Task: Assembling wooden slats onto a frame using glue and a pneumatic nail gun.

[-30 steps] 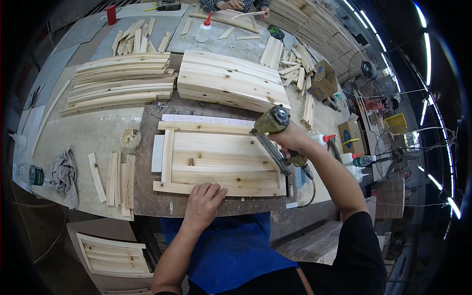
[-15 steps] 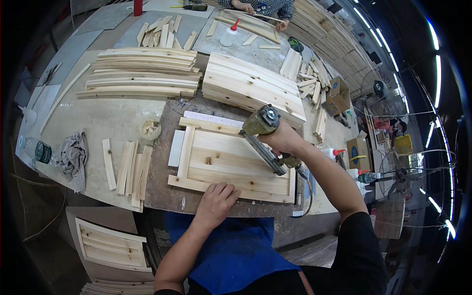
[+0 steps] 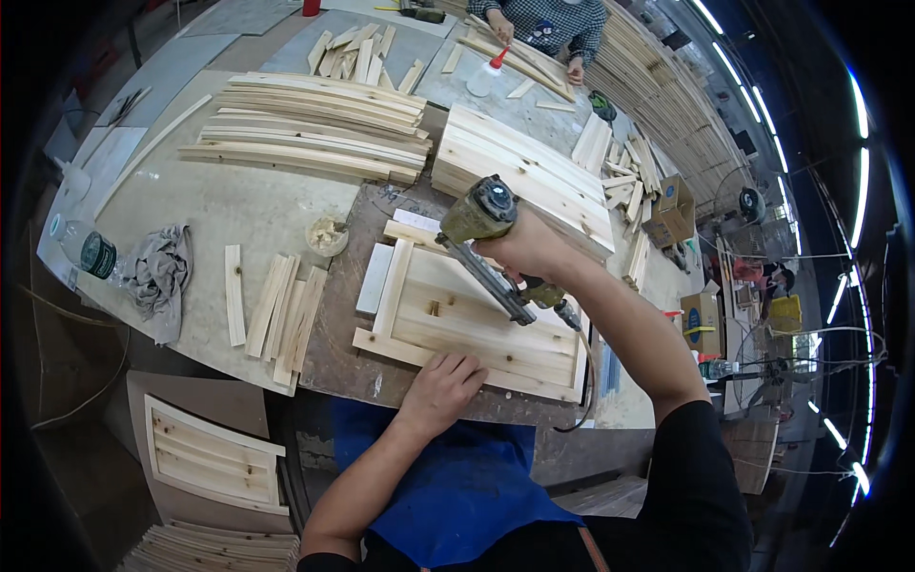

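My right hand (image 3: pixel 522 246) grips a nail gun (image 3: pixel 481 212) by its handle, holding it above a framed wooden panel (image 3: pixel 457 319). The gun's long magazine slants across the panel's middle, and a hose trails from its handle end. My left hand (image 3: pixel 443 391) lies on the panel's near rail with fingers together and curled over it; its thumb is hidden. The panel lies flat on a brown work board (image 3: pixel 334 357), its far rail partly covered by the gun and my right arm. A pale block (image 3: pixel 375 278) sits against its left side.
Beyond the panel stands a stack of wide boards (image 3: pixel 524 167), with long strips (image 3: pixel 315 129) left of it. Short strips (image 3: pixel 286 310), a tub of paste (image 3: pixel 327 234), a rag (image 3: pixel 160 276) and a bottle (image 3: pixel 91 250) lie leftward. Across the table another person (image 3: pixel 548 29) handles wood near a glue bottle (image 3: pixel 484 78).
The nail gun and my right hand have moved left over the panel, toward its far left corner. My left hand stays on the near rail. The whole view has shifted slightly.
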### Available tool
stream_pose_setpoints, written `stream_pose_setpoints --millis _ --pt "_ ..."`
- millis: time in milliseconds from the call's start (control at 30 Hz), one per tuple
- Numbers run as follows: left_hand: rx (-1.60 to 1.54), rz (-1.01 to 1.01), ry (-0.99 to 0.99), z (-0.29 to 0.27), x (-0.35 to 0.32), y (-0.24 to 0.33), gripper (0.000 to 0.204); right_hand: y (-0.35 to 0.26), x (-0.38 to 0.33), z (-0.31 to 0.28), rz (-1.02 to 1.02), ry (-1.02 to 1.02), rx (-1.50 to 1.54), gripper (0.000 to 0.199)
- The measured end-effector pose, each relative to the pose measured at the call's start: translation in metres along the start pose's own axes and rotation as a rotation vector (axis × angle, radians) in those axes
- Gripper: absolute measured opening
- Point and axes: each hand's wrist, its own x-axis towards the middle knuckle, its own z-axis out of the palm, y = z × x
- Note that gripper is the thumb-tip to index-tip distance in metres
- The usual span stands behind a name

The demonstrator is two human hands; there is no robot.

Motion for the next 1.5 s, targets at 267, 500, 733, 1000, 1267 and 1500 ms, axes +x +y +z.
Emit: stream_pose_setpoints --millis 267,500,733,1000,1267,1500 --pt "-0.002 0.009 0.011 0.0 -0.003 -0.001 0.031 -0.023 0.014 0.014 -0.054 -0.037 -0.011 0.028" --pt "-0.003 0.003 -0.001 -0.001 -0.002 0.0 0.031 -0.031 0.016 0.02 -0.063 -0.057 -0.002 0.028" --pt "-0.005 0.002 0.02 0.0 -0.002 -0.002 0.03 -0.034 0.017 0.023 -0.05 -0.065 -0.043 0.028" --pt "-0.003 -0.001 0.016 0.001 -0.003 -0.002 0.029 -0.034 0.008 0.029 -0.053 -0.078 -0.154 0.025" --pt "0.029 -0.008 0.013 0.004 -0.005 0.002 0.029 -0.031 -0.03 0.041 -0.141 -0.123 -0.161 0.028" --pt "0.036 0.005 0.064 0.009 -0.003 0.001 0.029 -0.038 -0.041 0.053 -0.147 -0.1 -0.225 0.033"
